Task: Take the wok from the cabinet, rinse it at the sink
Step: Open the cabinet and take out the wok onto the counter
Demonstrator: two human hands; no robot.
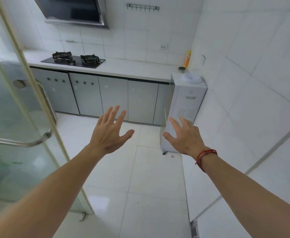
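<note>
Grey cabinet doors (113, 98) run under a white counter (132, 68) along the far wall, all closed. No wok and no sink are in view. My left hand (109, 133) is stretched forward over the floor with fingers spread and holds nothing. My right hand (183, 136), with a red cord around its wrist, is also held out with spread fingers and is empty. Both hands hover well short of the cabinets.
A two-burner gas stove (73, 60) sits on the counter under a range hood (72, 12). A white water dispenser (183, 107) stands at the right end. An orange bottle (187, 59) is in the corner. A glass door with a metal handle (19, 143) is at my left.
</note>
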